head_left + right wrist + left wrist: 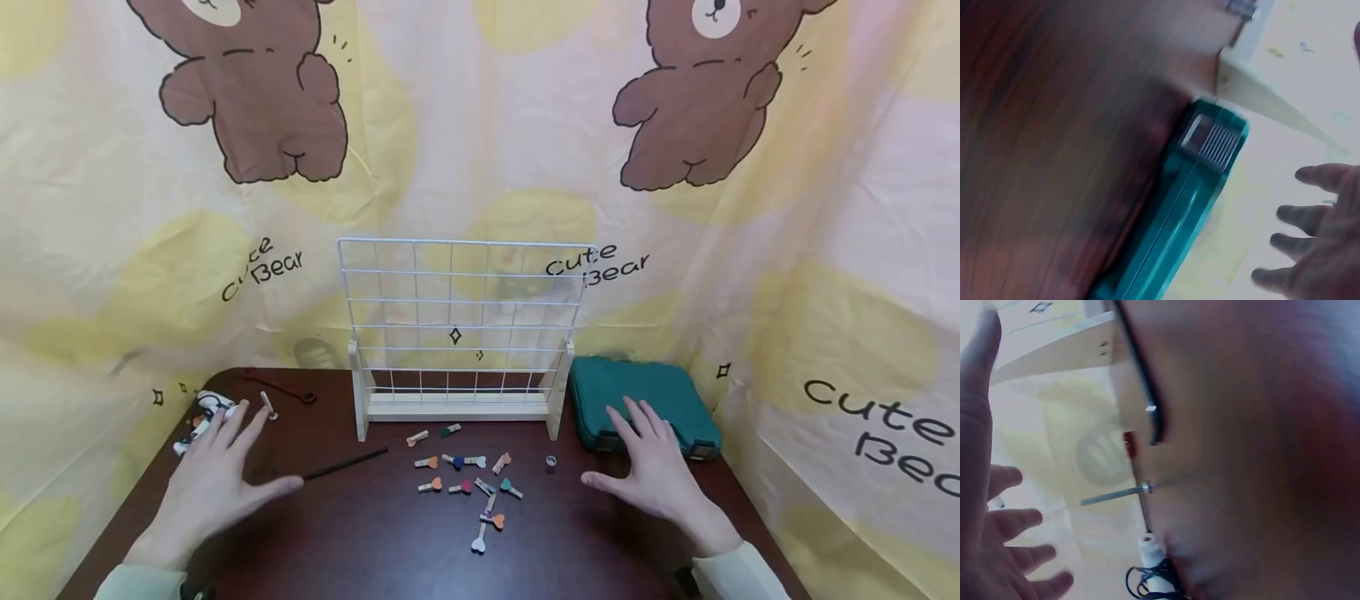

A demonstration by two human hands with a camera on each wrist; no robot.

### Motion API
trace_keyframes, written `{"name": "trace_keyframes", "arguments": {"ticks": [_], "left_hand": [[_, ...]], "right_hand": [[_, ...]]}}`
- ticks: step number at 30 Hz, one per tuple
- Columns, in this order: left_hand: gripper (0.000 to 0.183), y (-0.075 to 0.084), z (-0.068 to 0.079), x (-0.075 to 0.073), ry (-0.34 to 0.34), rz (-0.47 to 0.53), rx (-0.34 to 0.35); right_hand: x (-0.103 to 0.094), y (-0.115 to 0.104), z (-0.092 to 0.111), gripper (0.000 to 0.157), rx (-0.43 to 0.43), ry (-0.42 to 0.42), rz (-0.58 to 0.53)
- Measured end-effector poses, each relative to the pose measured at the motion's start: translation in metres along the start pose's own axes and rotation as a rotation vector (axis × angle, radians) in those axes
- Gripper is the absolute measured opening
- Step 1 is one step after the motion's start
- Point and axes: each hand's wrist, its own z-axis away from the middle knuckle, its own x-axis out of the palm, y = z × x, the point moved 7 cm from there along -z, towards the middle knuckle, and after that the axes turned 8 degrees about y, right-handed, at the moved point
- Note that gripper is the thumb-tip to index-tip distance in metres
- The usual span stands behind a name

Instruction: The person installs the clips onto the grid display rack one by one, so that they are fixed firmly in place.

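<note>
My left hand [217,479] is spread with straight fingers over the left of the table and holds nothing. Beyond its fingertips a bolt-like metal piece [268,405] stands upright, and a black stick [347,463] lies to the right of its thumb. On the right my other hand [651,467] is spread as well, nothing in it, its fingers overlapping the front of a green plastic case [637,392]. Between the hands lie several small wooden clothespins with hearts, among them a white one [478,540] and an orange one [430,485].
A white wire grid [465,312] stands at the back in a wooden base [457,408]. A red-handled tool [281,386] lies back left, near a white object with a black cord [1159,575]. A small round metal piece [551,461] sits right of the clothespins. A bear-print curtain [480,125] surrounds the table.
</note>
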Motion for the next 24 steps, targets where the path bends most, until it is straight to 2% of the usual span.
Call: {"name": "trace_keyframes", "arguments": {"ticks": [3,5,7,9,12,16,18,20,24], "left_hand": [[0.102,0.003,-0.012,-0.01,0.1,0.091,-0.052],[0.082,0.009,-0.019,-0.013,0.178,0.159,-0.086],[0.066,0.017,-0.026,-0.011,0.247,0.227,-0.117],[0.053,0.027,-0.032,-0.005,0.307,0.301,-0.152],[0.042,0.043,-0.042,0.014,0.338,0.427,-0.226],[0.039,0.064,-0.056,0.046,0.307,0.646,-0.352],[0.039,0.072,-0.062,0.061,0.288,0.723,-0.417],[0.037,0.076,-0.065,0.072,0.286,0.76,-0.483],[0.03,0.076,-0.067,0.08,0.331,0.718,-0.574]], "right_hand": [[-0.008,-0.023,-0.009,0.086,-0.056,0.089,-0.107],[-0.009,-0.043,-0.015,0.064,-0.09,0.115,-0.185],[-0.005,-0.064,-0.022,0.046,-0.112,0.087,-0.259],[0.006,-0.086,-0.028,0.035,-0.143,0.015,-0.319],[0.031,-0.114,-0.031,0.027,-0.187,-0.154,-0.371],[0.061,-0.136,-0.029,0.023,-0.219,-0.311,-0.295],[0.071,-0.139,-0.028,0.021,-0.208,-0.34,-0.222],[0.078,-0.142,-0.027,0.019,-0.201,-0.351,-0.172],[0.086,-0.146,-0.026,0.02,-0.201,-0.359,-0.152]]}}
